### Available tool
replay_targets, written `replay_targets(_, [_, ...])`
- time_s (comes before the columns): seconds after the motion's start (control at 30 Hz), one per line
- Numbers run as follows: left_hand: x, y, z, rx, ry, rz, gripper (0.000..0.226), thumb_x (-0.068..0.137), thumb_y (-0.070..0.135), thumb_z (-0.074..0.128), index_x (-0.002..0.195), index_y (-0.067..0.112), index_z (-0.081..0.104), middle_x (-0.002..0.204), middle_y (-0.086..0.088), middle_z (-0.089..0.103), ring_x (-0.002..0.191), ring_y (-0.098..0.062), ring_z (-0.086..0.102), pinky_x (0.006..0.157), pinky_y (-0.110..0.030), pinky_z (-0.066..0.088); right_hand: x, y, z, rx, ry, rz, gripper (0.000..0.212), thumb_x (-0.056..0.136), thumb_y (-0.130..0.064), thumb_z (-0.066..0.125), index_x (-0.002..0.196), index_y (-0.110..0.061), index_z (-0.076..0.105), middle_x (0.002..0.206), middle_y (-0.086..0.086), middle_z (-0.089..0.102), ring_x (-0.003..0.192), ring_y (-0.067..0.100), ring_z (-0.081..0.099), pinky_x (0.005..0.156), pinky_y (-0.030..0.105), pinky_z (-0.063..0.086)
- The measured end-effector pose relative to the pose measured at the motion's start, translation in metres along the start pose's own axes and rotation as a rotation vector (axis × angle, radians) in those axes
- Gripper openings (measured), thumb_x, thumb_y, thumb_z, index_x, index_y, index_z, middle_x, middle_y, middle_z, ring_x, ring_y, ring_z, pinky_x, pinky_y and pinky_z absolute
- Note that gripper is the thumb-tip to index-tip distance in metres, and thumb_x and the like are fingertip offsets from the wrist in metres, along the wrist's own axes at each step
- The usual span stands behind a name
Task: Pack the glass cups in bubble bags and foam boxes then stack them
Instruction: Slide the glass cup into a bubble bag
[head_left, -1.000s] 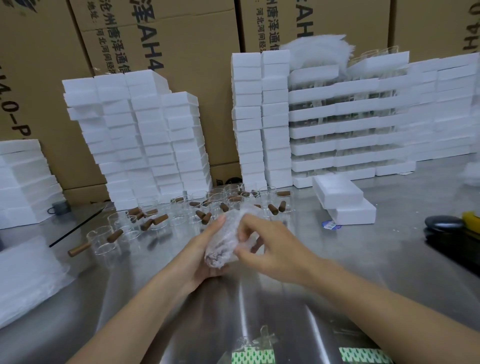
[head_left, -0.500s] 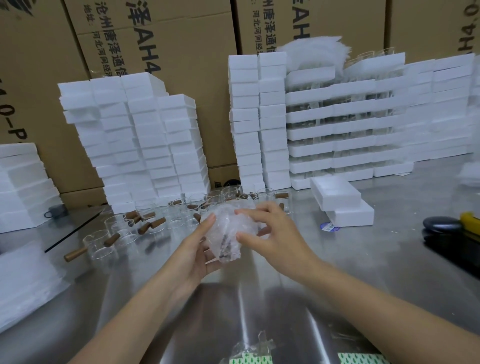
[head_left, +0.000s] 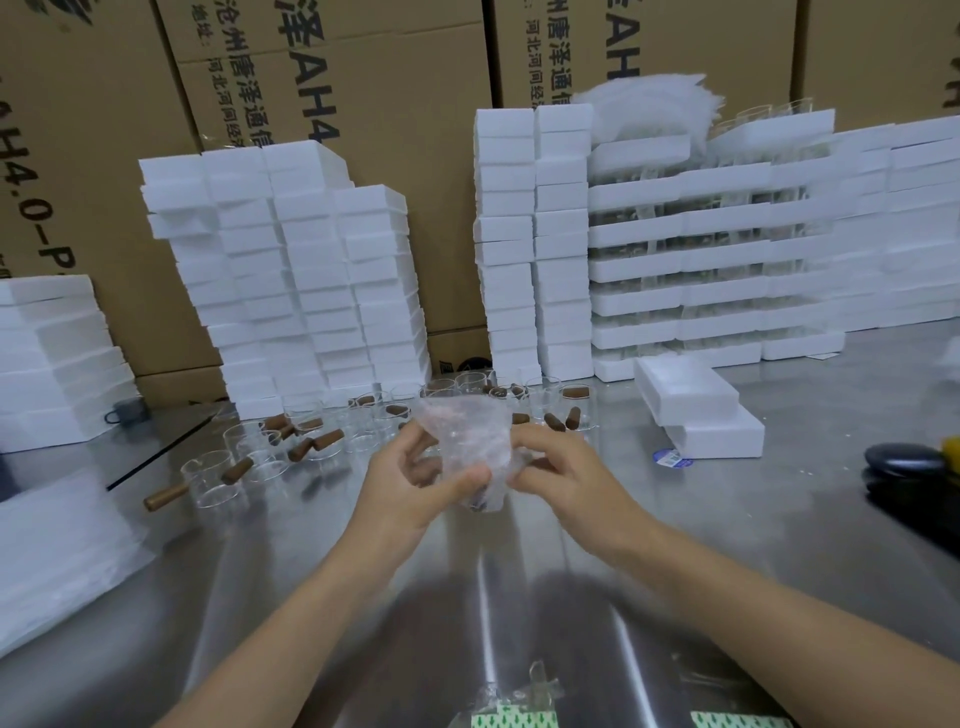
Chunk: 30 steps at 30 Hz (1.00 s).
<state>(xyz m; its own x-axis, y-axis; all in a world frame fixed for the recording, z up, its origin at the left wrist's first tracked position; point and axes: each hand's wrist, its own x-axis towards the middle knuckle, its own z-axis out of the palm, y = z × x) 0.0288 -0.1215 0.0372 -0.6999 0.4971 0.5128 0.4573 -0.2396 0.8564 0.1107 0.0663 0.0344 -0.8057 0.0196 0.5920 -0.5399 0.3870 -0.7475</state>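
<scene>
Above the steel table (head_left: 727, 545), both my hands hold a clear bubble bag (head_left: 470, 441) with a glass cup inside; its brown handle shows through at the bottom. My left hand (head_left: 410, 480) grips the bag's left side, thumb across the front. My right hand (head_left: 558, 475) pinches the bag's right edge. Behind them stand several loose glass cups (head_left: 249, 457) with brown wooden handles. Two empty foam boxes (head_left: 698, 410) lie stacked at the right. Tall stacks of foam boxes (head_left: 291, 270) rise at the back.
Packed foam boxes (head_left: 727, 260) with a pile of bubble bags (head_left: 649, 106) on top fill the back right, against cardboard cartons (head_left: 363, 78). More bags (head_left: 57, 545) lie at the left edge. A black object (head_left: 904, 462) sits at the right edge. Green-printed packets (head_left: 514, 719) lie near me.
Both hands have lifted the bagged cup slightly and turned it more upright. The right hand has shifted from the bag's top to its right edge.
</scene>
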Motion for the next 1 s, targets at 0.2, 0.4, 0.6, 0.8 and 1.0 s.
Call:
replay_targets(0.2, [0.000, -0.006, 0.004, 0.153, 0.005, 0.084, 0.067, 0.073, 0.035, 0.096, 0.132, 0.044, 0.065, 0.122, 0.008, 0.077, 0.103, -0.017, 0.079, 0.075, -0.026, 0.062, 0.007, 0.006, -0.010, 0.438, 0.048, 0.295, 0.018, 0.077, -0.023, 0.070, 0.086, -0.007, 0.067, 0.087, 0.013, 0.062, 0.086, 0.027, 0.062, 0.086, 0.045, 0.053])
replay_targets(0.4, [0.003, -0.008, 0.009, -0.036, 0.157, -0.076, 0.075, 0.081, 0.046, 0.088, 0.146, 0.054, 0.051, 0.116, 0.005, 0.079, 0.108, -0.020, 0.078, 0.089, -0.038, 0.064, 0.007, 0.004, -0.008, 0.328, 0.197, 0.204, 0.020, 0.082, -0.020, 0.069, 0.102, -0.016, 0.071, 0.097, -0.003, 0.075, 0.088, 0.009, 0.068, 0.069, 0.029, 0.059])
replay_targets(0.6, [0.002, -0.006, 0.007, -0.168, 0.075, -0.192, 0.060, 0.091, 0.043, 0.084, 0.145, 0.032, 0.059, 0.118, -0.007, 0.081, 0.106, -0.027, 0.079, 0.082, -0.036, 0.064, -0.002, 0.002, 0.000, 0.098, -0.095, 0.142, 0.028, 0.090, -0.026, 0.064, 0.117, -0.032, 0.073, 0.079, 0.000, 0.069, 0.063, 0.013, 0.062, 0.052, 0.030, 0.046])
replay_targets(0.8, [0.000, -0.008, -0.003, -0.160, -0.081, -0.237, 0.056, 0.086, 0.054, 0.087, 0.136, 0.043, 0.066, 0.125, -0.008, 0.079, 0.112, -0.030, 0.078, 0.084, -0.032, 0.063, -0.007, 0.000, -0.001, 0.091, -0.246, 0.170, 0.026, 0.097, -0.022, 0.063, 0.122, -0.024, 0.071, 0.093, 0.002, 0.074, 0.066, 0.029, 0.072, 0.049, 0.029, 0.050])
replay_targets(1.0, [0.005, -0.017, 0.005, -0.253, 0.018, -0.327, 0.051, 0.082, 0.062, 0.085, 0.125, 0.040, 0.069, 0.122, -0.008, 0.080, 0.106, -0.032, 0.079, 0.079, -0.036, 0.064, -0.004, 0.005, 0.003, -0.041, 0.030, 0.115, 0.036, 0.096, -0.019, 0.069, 0.127, -0.035, 0.064, 0.109, -0.017, 0.072, 0.064, 0.014, 0.066, 0.058, 0.020, 0.049])
